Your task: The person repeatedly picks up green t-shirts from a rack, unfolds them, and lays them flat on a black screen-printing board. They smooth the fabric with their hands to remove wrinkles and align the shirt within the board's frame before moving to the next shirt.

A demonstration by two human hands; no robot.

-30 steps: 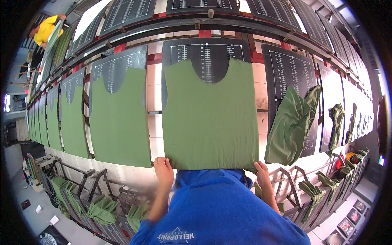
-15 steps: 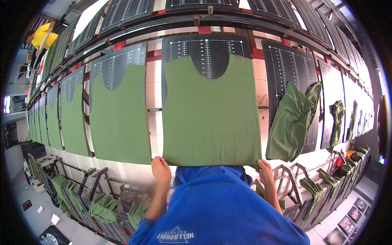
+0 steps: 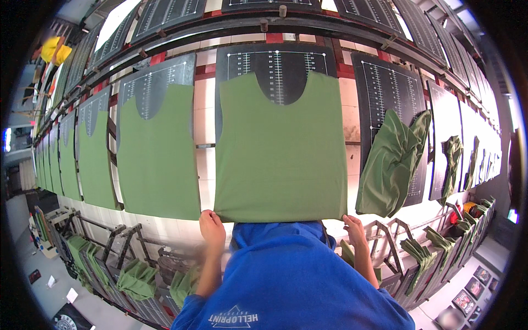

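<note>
A green shirt panel (image 3: 281, 148) with a scooped neckline lies flat over a dark board (image 3: 278, 63) with white ruler marks in front of me. My left hand (image 3: 212, 228) pinches the panel's near left corner, fingers closed. At the near right corner my right hand (image 3: 355, 228) grips the cloth between thumb and fingers. The near edge is stretched straight between both hands, close to my blue shirt. To the right, a crumpled green cloth piece (image 3: 389, 168) lies on the neighbouring board (image 3: 379, 82).
Several boards with flat green panels (image 3: 157, 157) run off to the left. More boards with bunched green cloth (image 3: 453, 165) follow on the right. A dark rail (image 3: 231, 30) crosses beyond them. Lower racks (image 3: 118, 236) with draped cloth flank me. A person in yellow (image 3: 55, 50) is far left.
The panel's near edge looks straighter and the creases by its right corner have eased. Both hands keep their hold at the corners. The whole view has shifted slightly.
</note>
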